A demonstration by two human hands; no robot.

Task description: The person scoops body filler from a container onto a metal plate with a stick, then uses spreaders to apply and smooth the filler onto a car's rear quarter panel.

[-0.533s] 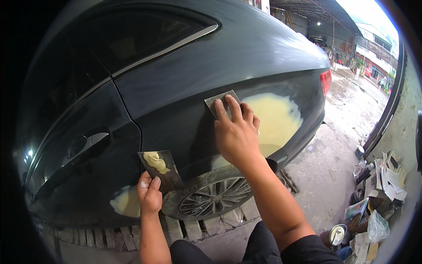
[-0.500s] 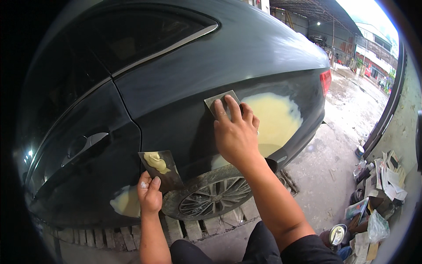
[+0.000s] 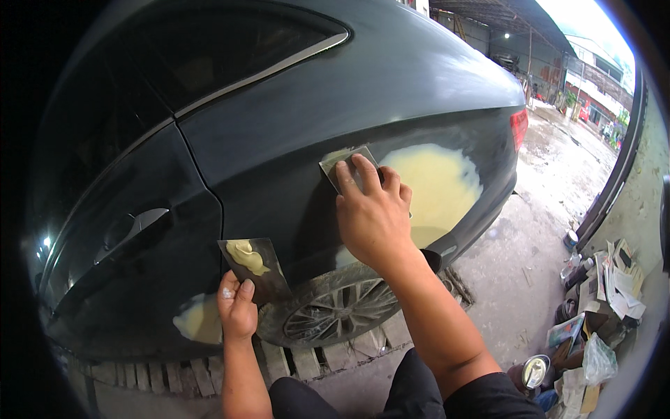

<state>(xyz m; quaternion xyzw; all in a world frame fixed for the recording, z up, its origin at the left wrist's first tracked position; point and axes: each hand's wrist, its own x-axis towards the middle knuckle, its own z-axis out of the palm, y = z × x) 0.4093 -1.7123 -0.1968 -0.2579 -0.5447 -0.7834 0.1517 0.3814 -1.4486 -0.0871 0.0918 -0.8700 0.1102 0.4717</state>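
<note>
Item: black car rear quarter panel (image 3: 293, 140), matt, landmark for all below
Right hand (image 3: 373, 213): fingers pressed flat on a grey spreader (image 3: 347, 167), clamping it against the panel, at the left edge of the pale yellow filler patch (image 3: 436, 185)
Left hand (image 3: 237, 307): pinching a dark mixing board (image 3: 255, 269) carrying a filler dab (image 3: 248, 256), below the panel, beside the wheel (image 3: 342, 314)
Risks, judged: uneven pressure could leave ridges; a tilted board could shed filler onto the door's lower patch (image 3: 199, 320)

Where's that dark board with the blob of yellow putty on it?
In the head view it sits lower left, the dark board held up by the left hand in front of the car's rear door, just left of the wheel.
</note>
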